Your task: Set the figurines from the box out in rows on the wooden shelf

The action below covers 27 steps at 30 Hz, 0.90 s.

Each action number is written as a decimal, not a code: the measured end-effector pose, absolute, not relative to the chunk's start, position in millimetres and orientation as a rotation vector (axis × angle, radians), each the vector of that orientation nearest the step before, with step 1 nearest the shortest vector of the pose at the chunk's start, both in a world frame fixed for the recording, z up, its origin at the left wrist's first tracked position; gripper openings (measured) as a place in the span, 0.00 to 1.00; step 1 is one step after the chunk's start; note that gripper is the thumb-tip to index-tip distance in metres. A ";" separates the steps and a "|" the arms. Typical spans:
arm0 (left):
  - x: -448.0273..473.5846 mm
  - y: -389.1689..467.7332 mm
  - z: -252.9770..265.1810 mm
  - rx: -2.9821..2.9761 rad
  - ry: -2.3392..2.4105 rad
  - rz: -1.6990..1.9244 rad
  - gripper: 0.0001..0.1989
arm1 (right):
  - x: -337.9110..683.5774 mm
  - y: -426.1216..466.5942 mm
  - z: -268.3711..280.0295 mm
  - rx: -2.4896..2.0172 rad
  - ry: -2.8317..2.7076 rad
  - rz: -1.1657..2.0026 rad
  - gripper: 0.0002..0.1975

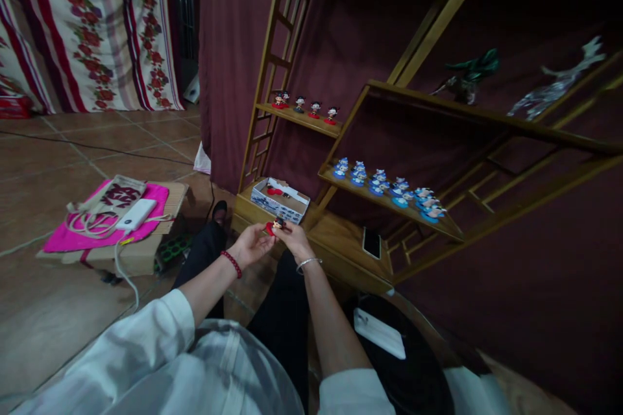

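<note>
A small figurine [278,224] with a dark head and a red base is held between my two hands, above my knees. My left hand [254,245], with a red bead bracelet on its wrist, grips the red base from the left. From the other side, the fingers of my right hand [294,238] close on the figurine's upper part; a silver bangle circles that wrist. Just beyond my hands, a patterned open box [292,209] on the low shelf has red and dark pieces inside. Similar red-based figurines [315,109] stand on the small shelf above.
Blue-and-white figurines [378,182] line the middle shelf. A phone [372,243] lies on the lowest board. Two statuettes, one a dark green figure [470,74], occupy the upper shelf. At left, a pink cloth [63,237] carries a white power strip [137,214] with a trailing cable.
</note>
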<state>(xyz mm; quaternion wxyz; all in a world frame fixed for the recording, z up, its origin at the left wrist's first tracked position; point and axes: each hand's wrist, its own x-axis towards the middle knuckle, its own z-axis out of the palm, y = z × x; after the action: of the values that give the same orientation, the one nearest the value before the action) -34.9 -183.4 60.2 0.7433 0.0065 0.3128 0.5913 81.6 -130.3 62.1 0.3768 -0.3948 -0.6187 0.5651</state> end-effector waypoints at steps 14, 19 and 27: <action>-86.1 -187.3 48.5 -0.105 0.492 1.400 0.05 | 32.6 -110.2 75.8 -0.969 -1.716 1.496 0.20; -85.2 -189.6 46.8 -0.099 0.517 1.402 0.06 | 31.0 -109.4 69.2 -0.949 -1.784 1.441 0.20; -68.5 -193.4 43.5 -0.062 0.525 1.350 0.05 | 49.8 -120.1 59.1 -0.988 -1.754 1.433 0.17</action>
<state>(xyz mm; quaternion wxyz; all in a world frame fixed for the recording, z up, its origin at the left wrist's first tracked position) -68.5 -193.4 43.5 0.7485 -0.0282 0.2402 0.6175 49.8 -120.1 59.1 0.3292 -0.3775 -0.6702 0.5477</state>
